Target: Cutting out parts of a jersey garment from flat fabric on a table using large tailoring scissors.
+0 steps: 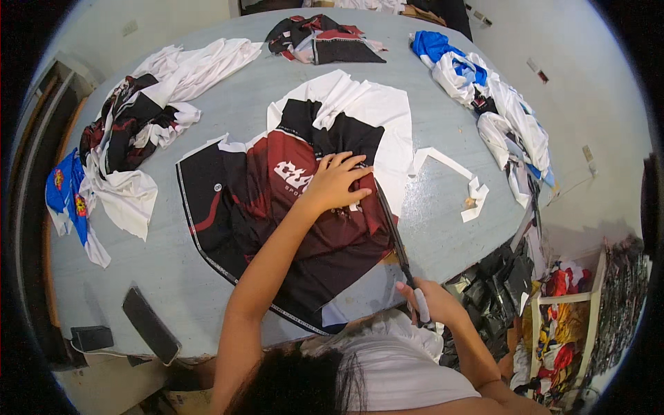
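Observation:
My left hand point(332, 181) presses with spread fingers on a dark red and black printed fabric piece point(304, 242) lying over white fabric point(391, 117). My right hand point(434, 304) grips the handles of long fabric scissors point(400, 249) at the table's front right. Their dark blades point away from me along the right side of the red and black piece, beside my left fingertips; whether they are open is hard to tell. A bent white scrap strip point(453, 162) and smaller white scraps point(476, 197) lie to the right of the scissors.
Garment piles lie on the blue-grey table point(117, 290): white-black-blue point(124, 145) left, black-red point(318, 41) at back, white-blue point(498, 117) right. A dark phone-like device point(149, 325) and black block point(91, 337) sit front left. Black plastic point(477, 311) and a shelf of cloth point(560, 297) are lower right.

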Demonstrator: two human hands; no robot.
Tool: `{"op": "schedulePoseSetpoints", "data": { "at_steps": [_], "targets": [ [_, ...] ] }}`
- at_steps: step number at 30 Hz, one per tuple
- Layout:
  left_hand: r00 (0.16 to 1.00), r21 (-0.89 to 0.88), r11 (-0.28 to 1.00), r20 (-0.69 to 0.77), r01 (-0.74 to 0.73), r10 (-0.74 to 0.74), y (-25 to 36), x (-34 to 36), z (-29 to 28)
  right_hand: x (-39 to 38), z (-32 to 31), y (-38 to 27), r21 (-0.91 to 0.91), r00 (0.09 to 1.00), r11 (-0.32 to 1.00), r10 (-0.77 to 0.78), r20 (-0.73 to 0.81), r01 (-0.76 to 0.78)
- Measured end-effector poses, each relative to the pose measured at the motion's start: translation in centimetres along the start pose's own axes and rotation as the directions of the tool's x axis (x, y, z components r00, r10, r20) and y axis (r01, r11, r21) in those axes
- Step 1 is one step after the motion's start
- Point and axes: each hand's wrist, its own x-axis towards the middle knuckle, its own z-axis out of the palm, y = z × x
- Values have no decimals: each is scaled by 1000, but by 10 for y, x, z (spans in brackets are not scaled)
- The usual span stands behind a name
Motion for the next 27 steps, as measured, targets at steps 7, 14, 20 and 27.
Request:
{"op": "schedulePoseSetpoints", "data": {
  "at_steps": [7,14,20,27],
  "targets": [
    [999,42,999,-33,-8,10,-2,-3,3,3,4,8,-216,998,974,64,-15,-65],
    [999,31,999,-45,-28,29,-2,0,6,9,12,10,-179,996,982,49,-74,-62],
    [997,13,999,-65,-33,34,-5,-4,5,14,13,5,-127,998,991,40,-49,-46],
    [997,0,999,-66,-33,33,-4,-1,5,16,18,14,-156,997,987,11,-76,-23]
  ]
}}
